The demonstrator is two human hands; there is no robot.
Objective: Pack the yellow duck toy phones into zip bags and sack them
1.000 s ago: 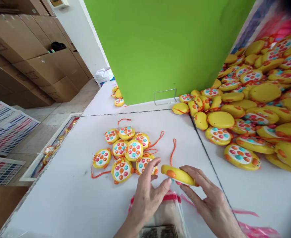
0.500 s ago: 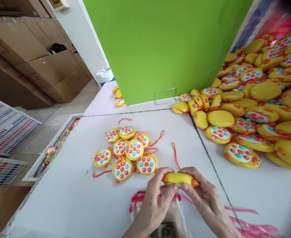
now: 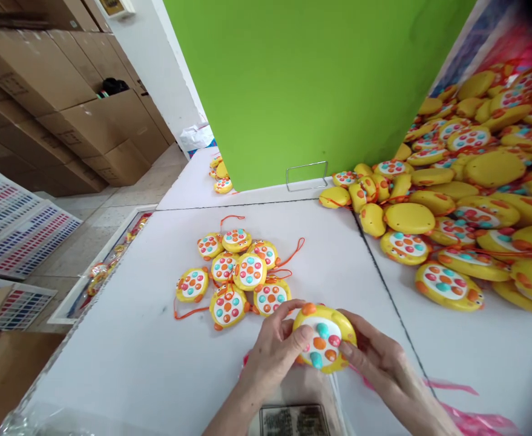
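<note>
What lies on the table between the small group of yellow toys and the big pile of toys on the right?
In the head view, the stretch between the small group and the big pile is bare white table, crossed only by a dark seam.

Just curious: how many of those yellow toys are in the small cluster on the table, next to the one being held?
8 in the small cluster: three along the back, three in the middle row, two nearest the left hand. Cords overlap, so another may be hidden.

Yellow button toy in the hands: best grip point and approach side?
Grip the yellow button toy by its opposite rim edges, one from each side, as the left hand and right hand do. It is a flat disc, button face up; the rim keeps fingers off the buttons.
</note>
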